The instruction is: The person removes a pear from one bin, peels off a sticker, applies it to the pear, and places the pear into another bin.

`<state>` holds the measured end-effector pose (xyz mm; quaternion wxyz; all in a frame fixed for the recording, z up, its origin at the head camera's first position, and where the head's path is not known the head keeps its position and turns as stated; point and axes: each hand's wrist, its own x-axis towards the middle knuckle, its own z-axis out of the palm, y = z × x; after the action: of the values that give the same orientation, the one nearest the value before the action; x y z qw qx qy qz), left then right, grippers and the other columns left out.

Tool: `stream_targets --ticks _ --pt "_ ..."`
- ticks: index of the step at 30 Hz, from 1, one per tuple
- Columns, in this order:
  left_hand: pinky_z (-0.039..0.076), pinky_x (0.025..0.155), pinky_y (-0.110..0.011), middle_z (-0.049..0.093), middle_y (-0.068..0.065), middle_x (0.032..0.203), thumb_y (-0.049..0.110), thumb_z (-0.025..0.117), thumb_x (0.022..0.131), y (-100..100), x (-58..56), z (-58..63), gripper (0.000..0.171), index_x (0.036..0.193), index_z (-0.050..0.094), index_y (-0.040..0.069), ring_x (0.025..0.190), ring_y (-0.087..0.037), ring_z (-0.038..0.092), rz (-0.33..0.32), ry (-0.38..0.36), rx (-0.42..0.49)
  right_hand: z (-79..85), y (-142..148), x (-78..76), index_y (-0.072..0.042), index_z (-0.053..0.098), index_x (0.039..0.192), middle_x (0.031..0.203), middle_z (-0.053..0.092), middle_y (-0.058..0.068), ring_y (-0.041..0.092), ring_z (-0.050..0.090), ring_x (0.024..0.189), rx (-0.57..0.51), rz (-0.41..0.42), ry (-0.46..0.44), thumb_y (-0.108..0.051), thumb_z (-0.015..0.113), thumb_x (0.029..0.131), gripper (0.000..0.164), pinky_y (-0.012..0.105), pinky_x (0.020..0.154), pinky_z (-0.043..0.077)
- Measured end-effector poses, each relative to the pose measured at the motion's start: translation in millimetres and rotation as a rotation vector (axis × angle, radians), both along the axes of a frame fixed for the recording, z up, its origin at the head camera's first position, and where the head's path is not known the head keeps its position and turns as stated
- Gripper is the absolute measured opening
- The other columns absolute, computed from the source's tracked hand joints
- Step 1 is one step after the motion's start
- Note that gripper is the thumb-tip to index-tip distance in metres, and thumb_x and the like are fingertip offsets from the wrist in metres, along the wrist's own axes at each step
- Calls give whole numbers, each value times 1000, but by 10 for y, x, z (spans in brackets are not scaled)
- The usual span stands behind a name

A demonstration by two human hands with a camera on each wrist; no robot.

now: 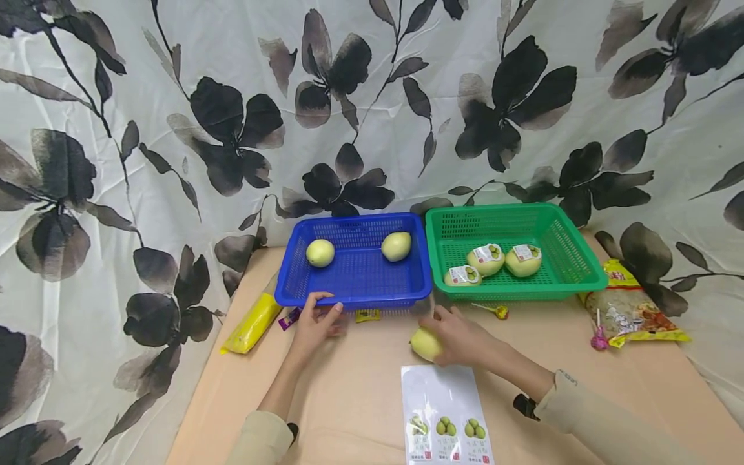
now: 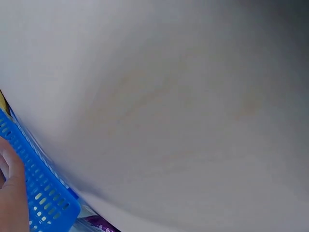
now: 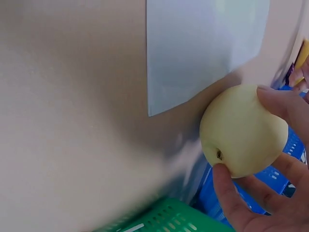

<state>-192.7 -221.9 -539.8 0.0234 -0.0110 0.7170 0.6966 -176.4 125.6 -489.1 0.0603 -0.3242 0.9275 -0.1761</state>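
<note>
Right hand (image 1: 463, 338) is pinching pale green fruit (image 1: 425, 345) near label sheet (image 1: 443, 395); left hand (image 1: 314, 324) is resting at near rim of blue basket (image 1: 363, 279); cannot tell whether gripping.

Pale fruit (image 1: 425, 345) in the right fingers (image 1: 444, 318)

Looks smooth and satiny on the held fruit (image 3: 244, 128). Shows perforated, mildly glossy plastic in the blue basket (image 1: 357, 278) and green basket (image 1: 517, 293). Shines as glossy film on the right snack bag (image 1: 633, 313). Lies smooth on the near sheet (image 1: 438, 397), matt on the counter (image 1: 349, 400). Hangs as creased cloth in the far backdrop (image 1: 430, 39).
</note>
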Motion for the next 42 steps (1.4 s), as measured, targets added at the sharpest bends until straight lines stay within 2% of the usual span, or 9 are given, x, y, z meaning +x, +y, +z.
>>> stream_targets --ticks 5,11,16,18,21,23,25,33,42 --pt "64 80 -55 61 -33 126 25 69 102 15 20 -2 42 137 48 15 109 -49 70 14 18 -15 -41 18 17 -9 66 132 104 60 9 23 48 88 -16 -8 -4 -15 94 66 72 32 70 47" --pt "66 73 -45 65 -22 115 20 70 102 130 152 30 68 158 34 28 93 -40 73 40 75 -151 -47 29 29 -9 66 133 108 61 11 24 49 91 -27 -4 3 -15 94 67 72 33 71 48" --pt "58 62 -26 63 -12 95 13 76 95 354 263 208 60 143 40 10 75 -16 65 54 152 -314 -11 46 49 -9 65 135 112 62 13 26 50 93 -29 -15 -17 -13 92 70 70 35 71 51" --pt "54 62 -23 64 -9 90 12 78 94 470 297 296 43 126 51 3 73 -12 62 -62 132 -398 5 55 61 -9 65 136 113 62 13 26 51 94 -31 -22 -25 -12 91 71 70 36 72 52" --pt "53 70 -22 67 -6 90 14 80 91 663 348 377 26 108 65 3 79 -11 62 -362 64 -555 16 65 74 -9 65 135 113 62 13 27 52 95 -45 -27 -17 -9 90 71 69 37 71 54" --pt "53 74 -23 70 -6 92 18 83 88 795 380 365 26 105 69 5 82 -11 63 -534 28 -641 11 71 80 -9 65 135 114 62 13 27 52 96 -45 -28 -6 -9 90 71 68 38 71 55" --pt "49 77 -22 68 -8 95 20 86 84 918 416 311 31 105 69 5 85 -11 58 -614 24 -699 1 73 87 -9 64 135 115 62 13 28 54 98 -43 -25 6 -9 90 72 68 40 71 57" --pt "43 70 -21 50 1 88 19 94 72 1158 524 68 42 98 64 5 75 -8 43 -513 98 -854 -46 85 123 -7 60 140 124 61 16 34 58 108 -24 -26 31 -11 91 75 72 48 75 62" --pt "44 70 -20 56 -1 88 7 88 78 1216 544 83 32 91 59 9 76 -7 46 -501 100 -815 -72 120 140 -6 57 144 139 57 22 46 56 124 -54 -27 27 -10 92 74 79 59 90 60"
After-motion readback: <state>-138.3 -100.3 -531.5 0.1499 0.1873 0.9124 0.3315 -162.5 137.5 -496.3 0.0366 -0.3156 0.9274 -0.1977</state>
